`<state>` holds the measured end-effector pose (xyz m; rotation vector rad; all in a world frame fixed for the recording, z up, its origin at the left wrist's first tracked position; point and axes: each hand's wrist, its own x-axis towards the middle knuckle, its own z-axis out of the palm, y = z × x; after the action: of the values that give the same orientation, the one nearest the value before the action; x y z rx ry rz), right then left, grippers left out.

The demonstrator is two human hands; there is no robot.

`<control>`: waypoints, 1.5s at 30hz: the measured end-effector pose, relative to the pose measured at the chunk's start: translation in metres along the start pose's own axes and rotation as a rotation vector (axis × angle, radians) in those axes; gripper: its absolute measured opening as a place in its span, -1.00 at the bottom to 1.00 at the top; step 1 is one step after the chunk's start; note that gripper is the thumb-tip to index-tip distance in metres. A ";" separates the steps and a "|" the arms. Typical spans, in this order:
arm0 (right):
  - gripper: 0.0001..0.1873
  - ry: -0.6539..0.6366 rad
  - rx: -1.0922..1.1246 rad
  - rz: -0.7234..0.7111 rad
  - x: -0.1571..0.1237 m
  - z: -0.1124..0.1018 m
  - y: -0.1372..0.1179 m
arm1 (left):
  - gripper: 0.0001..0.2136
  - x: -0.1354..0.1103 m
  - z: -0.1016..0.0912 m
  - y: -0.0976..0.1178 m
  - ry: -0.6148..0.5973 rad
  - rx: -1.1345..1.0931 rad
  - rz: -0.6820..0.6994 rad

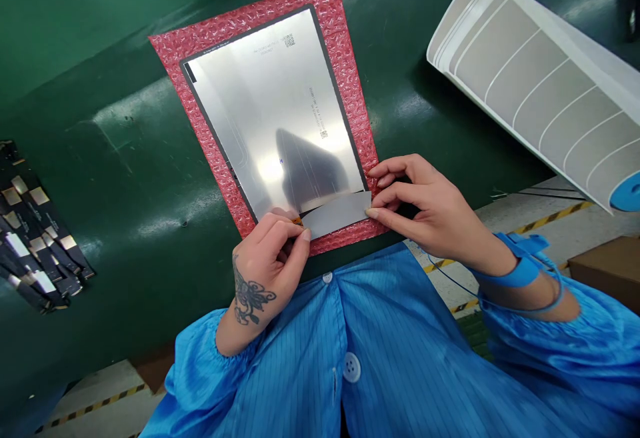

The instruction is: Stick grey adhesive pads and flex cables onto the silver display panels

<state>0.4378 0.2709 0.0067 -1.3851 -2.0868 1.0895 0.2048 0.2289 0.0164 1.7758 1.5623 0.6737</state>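
Note:
A display panel [260, 105] with a shiny metal back and dark border lies on a sheet of red bubble wrap [350, 58]. Along its near edge a grey adhesive strip [335, 215] is stretched between my two hands. My left hand [273, 258] pinches the strip's left end, beside a small orange piece at the panel's edge. At the other end, my right hand [425, 205] holds the corner between thumb and index finger, its other fingers loosely bent over the bubble wrap. How firmly the strip touches the panel I cannot tell.
The green-covered table [135, 151] runs under everything. On the right, curled sheets of grey strips [535, 78] reach over the table edge near a blue round object [626, 191]. Several dark flex circuit boards [37, 238] lie at left. A blue wrist strap [520, 268] with a cord circles my right wrist.

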 end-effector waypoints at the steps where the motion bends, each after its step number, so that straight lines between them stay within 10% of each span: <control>1: -0.90 -0.002 0.004 0.002 0.000 0.000 0.000 | -0.87 0.000 0.000 0.000 0.002 -0.001 0.000; 45: -0.88 -0.002 0.017 0.007 0.000 0.000 0.000 | -0.87 0.000 0.001 0.000 0.005 -0.008 -0.010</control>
<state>0.4379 0.2710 0.0062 -1.3854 -2.0712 1.1091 0.2053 0.2288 0.0161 1.7601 1.5689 0.6795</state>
